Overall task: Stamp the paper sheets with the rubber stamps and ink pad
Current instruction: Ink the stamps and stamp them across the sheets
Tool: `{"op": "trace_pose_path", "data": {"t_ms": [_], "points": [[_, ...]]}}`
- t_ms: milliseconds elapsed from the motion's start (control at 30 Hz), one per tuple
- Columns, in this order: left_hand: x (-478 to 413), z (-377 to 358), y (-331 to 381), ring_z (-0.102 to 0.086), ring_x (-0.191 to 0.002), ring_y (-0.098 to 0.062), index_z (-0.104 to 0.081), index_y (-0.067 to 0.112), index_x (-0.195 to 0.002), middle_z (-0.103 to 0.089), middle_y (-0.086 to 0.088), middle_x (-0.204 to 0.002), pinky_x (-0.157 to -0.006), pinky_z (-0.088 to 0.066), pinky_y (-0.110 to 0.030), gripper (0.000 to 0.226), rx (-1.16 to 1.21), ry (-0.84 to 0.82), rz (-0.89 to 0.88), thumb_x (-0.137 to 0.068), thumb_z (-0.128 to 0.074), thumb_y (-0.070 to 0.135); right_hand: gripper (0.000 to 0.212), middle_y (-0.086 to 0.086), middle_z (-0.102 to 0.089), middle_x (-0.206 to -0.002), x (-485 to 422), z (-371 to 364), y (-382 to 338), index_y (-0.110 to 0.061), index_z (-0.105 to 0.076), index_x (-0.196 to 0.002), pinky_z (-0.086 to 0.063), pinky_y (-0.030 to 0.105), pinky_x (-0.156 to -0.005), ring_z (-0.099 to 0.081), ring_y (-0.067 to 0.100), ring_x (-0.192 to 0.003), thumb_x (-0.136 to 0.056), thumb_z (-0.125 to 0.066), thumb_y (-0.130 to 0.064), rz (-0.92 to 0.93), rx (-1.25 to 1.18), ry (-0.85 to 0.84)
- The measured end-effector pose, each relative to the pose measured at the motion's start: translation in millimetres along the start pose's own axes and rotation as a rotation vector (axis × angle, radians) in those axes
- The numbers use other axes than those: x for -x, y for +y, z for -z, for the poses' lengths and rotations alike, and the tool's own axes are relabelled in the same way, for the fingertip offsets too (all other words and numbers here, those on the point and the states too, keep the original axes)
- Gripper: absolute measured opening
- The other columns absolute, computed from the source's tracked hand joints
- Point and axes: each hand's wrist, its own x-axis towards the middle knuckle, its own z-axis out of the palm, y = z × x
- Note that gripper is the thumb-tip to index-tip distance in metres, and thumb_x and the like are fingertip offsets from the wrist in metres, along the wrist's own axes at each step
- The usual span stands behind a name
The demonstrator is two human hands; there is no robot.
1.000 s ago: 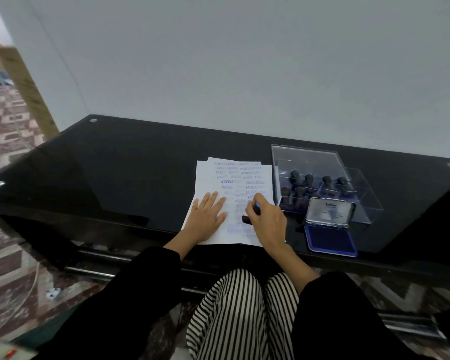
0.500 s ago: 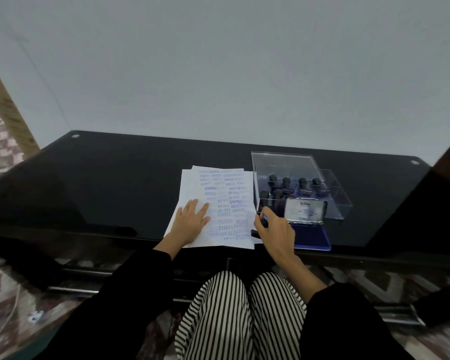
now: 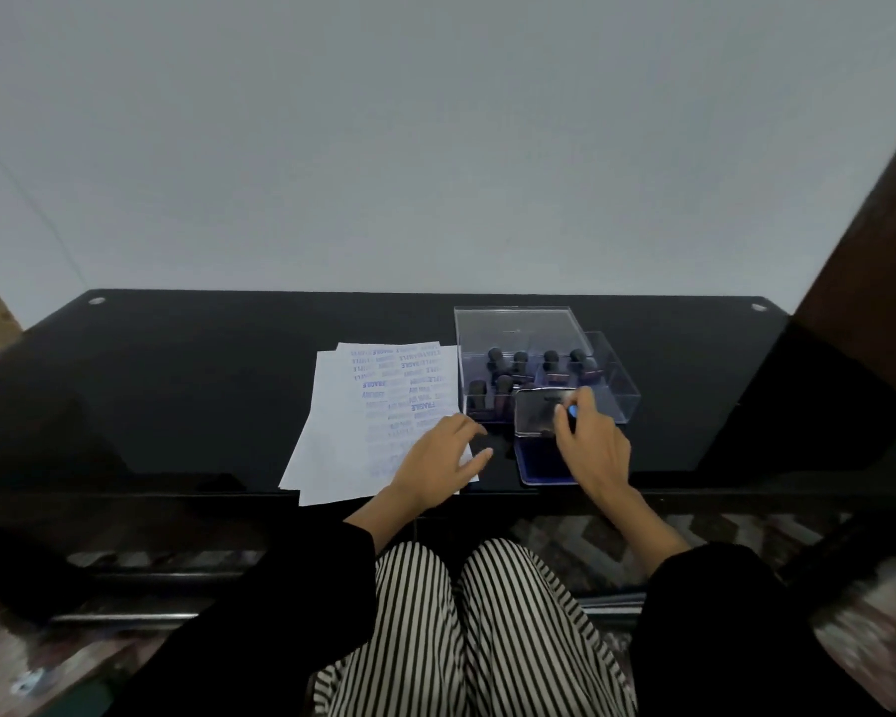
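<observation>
White paper sheets, covered in blue stamped words, lie stacked on the black glass table. My left hand rests on their lower right corner with fingers spread. Right of the sheets sits the blue ink pad with its metal lid raised. My right hand is over the pad and holds a rubber stamp with a blue top; its lower part is hidden by my fingers. Behind the pad, a clear plastic box holds several dark-handled stamps.
A plain wall rises right behind the table's far edge. A dark wooden piece stands at the right. My striped trouser legs are under the table's near edge. Patterned floor shows at both lower sides.
My right hand has carried the stamp from the sheets' lower right edge over to the ink pad. My left hand slid right along the paper. The head camera turned right.
</observation>
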Motion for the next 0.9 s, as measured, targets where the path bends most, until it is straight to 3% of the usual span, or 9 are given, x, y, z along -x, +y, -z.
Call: {"op": "trace_pose_path", "data": {"t_ms": [133,300,433,633,800,900], "points": [[-8.1,-22.4,23.4,-0.046,-0.119,-0.015,-0.046,0.011,-0.131,-0.049,-0.002,-0.128,-0.098,-0.038,-0.025,0.050,0.015,-0.041,-0.004,-0.092,-0.050,0.041,0.016,0.004,-0.051,-0.076,-0.5,13.8,19.8,-0.013,-0.038,-0.093,-0.037,0.030,-0.061,-0.058,0.028,-0.074,-0.098,-0.040,-0.027,-0.037,0.053,-0.021],[-13.8,-47.6,38.0,-0.032,-0.133,-0.018,-0.024,0.010,-0.145,-0.034,-0.005,-0.144,-0.112,-0.028,-0.029,0.087,0.110,-0.088,0.107,-0.080,-0.061,0.055,0.018,0.009,-0.058,-0.082,3.0,23.6,37.9,-0.016,-0.034,-0.090,-0.038,0.031,-0.064,-0.060,0.031,-0.081,-0.098,-0.040,-0.030,-0.040,0.062,-0.078],[-18.6,-56.9,42.4,-0.038,-0.126,-0.019,-0.029,0.013,-0.140,-0.041,-0.005,-0.136,-0.109,-0.030,-0.029,0.089,0.142,-0.053,0.132,-0.073,-0.067,0.057,0.019,0.009,-0.062,-0.087,0.9,18.5,33.5,-0.017,-0.036,-0.088,-0.045,0.035,-0.070,-0.061,0.028,-0.084,-0.097,-0.041,-0.033,0.011,0.026,-0.119],[-21.7,-64.9,42.8,-0.033,-0.133,-0.023,-0.024,0.007,-0.144,-0.037,-0.008,-0.143,-0.112,-0.029,-0.038,0.101,0.096,-0.057,0.179,-0.070,-0.069,0.059,0.023,0.012,-0.065,-0.096,-9.4,5.2,14.5,-0.012,-0.043,-0.097,-0.036,0.032,-0.065,-0.061,0.032,-0.089,-0.098,-0.039,-0.035,0.076,0.097,-0.164],[-23.9,-68.3,44.4,-0.029,-0.138,-0.023,-0.014,0.003,-0.146,-0.029,-0.010,-0.149,-0.115,-0.024,-0.035,0.111,0.086,-0.042,0.255,-0.068,-0.073,0.054,0.029,0.014,-0.065,-0.101,-12.0,-4.5,6.8,-0.009,-0.047,-0.108,-0.036,0.032,-0.065,-0.062,0.034,-0.092,-0.099,-0.037,-0.035,0.093,0.166,-0.170],[-24.6,-68.8,44.7,-0.033,-0.135,-0.023,-0.014,0.004,-0.145,-0.034,-0.009,-0.147,-0.113,-0.027,-0.034,0.114,0.113,-0.019,0.283,-0.064,-0.076,0.055,0.029,0.013,-0.066,-0.099,-12.1,-8.2,4.9,-0.009,-0.047,-0.109,-0.035,0.030,-0.061,-0.063,0.033,-0.089,-0.100,-0.036,-0.034,0.100,0.197,-0.167]]}}
